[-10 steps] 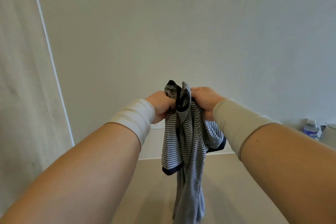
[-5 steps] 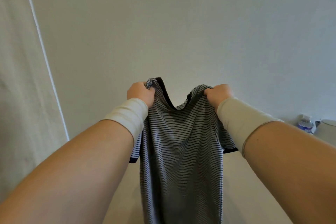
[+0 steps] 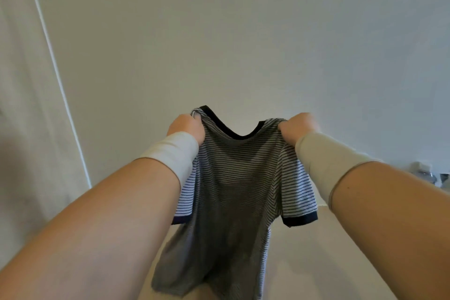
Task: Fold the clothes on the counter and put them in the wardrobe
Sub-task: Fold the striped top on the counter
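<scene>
No readable writing anywhere in view.

The striped shirt (image 3: 233,178) carries only thin dark and light bands with plain dark trim at the neck and sleeve ends, no logo, tag or print showing. The bottle (image 3: 422,173) at the far right edge has a label, but it is blurred and too small to make out any word or number.
</scene>
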Available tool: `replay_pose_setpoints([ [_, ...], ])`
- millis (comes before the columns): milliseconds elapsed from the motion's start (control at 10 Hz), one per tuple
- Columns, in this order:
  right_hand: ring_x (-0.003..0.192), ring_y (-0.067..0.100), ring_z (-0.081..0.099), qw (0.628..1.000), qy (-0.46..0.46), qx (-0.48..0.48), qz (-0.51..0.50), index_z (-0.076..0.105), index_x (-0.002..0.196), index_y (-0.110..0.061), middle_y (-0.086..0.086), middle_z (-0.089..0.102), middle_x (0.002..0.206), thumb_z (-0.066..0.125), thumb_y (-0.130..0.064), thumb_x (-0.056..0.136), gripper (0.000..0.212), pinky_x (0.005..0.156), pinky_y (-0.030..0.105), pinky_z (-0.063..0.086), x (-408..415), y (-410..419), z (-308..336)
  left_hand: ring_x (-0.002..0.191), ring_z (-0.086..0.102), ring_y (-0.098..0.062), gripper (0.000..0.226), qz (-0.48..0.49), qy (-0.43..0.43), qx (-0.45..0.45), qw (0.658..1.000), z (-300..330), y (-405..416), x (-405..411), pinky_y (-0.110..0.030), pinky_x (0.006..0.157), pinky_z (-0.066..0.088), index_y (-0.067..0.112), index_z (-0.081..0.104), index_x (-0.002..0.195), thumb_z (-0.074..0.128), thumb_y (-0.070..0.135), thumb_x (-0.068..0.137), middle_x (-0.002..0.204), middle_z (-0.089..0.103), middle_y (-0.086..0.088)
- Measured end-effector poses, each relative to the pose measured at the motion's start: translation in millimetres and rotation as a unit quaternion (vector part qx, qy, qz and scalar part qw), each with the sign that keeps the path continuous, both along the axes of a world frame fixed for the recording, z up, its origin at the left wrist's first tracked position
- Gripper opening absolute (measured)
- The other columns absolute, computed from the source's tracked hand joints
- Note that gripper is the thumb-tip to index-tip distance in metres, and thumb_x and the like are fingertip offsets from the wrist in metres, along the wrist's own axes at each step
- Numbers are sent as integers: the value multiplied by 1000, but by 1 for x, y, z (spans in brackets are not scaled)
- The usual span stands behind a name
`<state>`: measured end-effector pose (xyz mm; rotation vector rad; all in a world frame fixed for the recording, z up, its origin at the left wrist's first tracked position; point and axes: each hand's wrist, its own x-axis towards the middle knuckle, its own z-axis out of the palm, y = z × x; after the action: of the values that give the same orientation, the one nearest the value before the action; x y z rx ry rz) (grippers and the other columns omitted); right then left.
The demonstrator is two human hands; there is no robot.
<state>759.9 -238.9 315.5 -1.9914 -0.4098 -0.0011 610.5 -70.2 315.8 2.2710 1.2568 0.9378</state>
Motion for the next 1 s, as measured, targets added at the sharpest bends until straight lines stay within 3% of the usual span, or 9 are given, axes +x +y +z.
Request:
replay_pose_setpoints([
  [100,56,13,38,991,-38,-112,57,53,78,-10,0,43,70,44,-13,97,21,50,23,32,44,-24,0,108,57,-38,54,14,1,21,1000,2,-34,36,-35,85,41,-7,61,112,26,34,105,117,61,-26],
  [200,75,25,49,993,-47,-94,62,55,79,-10,9,51,85,53,-17,93,16,65,30,39,77,-55,-2,98,55,-37,55,27,-20,13,999,5,-62,65,-32,76,34,-6,61,107,26,37,104,112,61,-26],
  [300,108,35,58,993,-83,-80,25,61,117,-4,17,61,115,47,-17,96,29,75,31,37,103,-74,6,96,55,-36,55,53,-69,10,996,13,-82,86,-33,76,36,-6,60,105,26,37,104,111,62,-25],
  [400,111,35,59,990,-139,-21,21,65,111,-1,18,64,118,41,-15,99,30,78,29,42,123,-75,24,107,56,-39,54,80,-112,17,990,28,-93,96,-37,86,42,-8,60,107,28,35,104,115,61,-26],
  [500,102,35,61,984,-163,16,76,67,103,-2,19,66,109,42,-14,99,28,76,29,42,127,-64,30,109,56,-40,47,115,-102,20,988,25,-91,91,-37,85,42,-6,59,110,34,32,103,118,61,-24],
  [700,83,26,51,980,-118,-30,160,67,108,-4,16,62,98,42,-15,98,28,71,28,36,118,-13,-33,96,54,-32,35,116,86,-22,989,-61,-70,53,-32,75,37,2,58,111,33,25,103,115,60,-16],
  [800,94,32,61,969,-92,-115,199,67,108,1,16,64,101,41,-7,97,30,76,31,48,105,20,-86,108,56,-34,31,108,152,-79,979,-120,-60,28,-37,88,45,3,57,117,35,21,103,117,60,-16],
  [900,114,29,59,952,-79,-176,236,65,121,-6,11,64,122,39,-10,99,34,88,32,48,88,49,-133,109,58,-36,30,146,155,-91,973,-167,-51,4,-40,90,45,2,55,119,38,21,102,118,61,-19],
  [1000,115,19,60,935,-99,-215,266,63,123,-13,-1,62,125,37,-8,100,35,83,27,49,68,82,-167,113,56,-36,29,189,165,-150,956,-198,-37,-19,-40,93,44,-1,52,121,38,16,101,121,59,-20],
])
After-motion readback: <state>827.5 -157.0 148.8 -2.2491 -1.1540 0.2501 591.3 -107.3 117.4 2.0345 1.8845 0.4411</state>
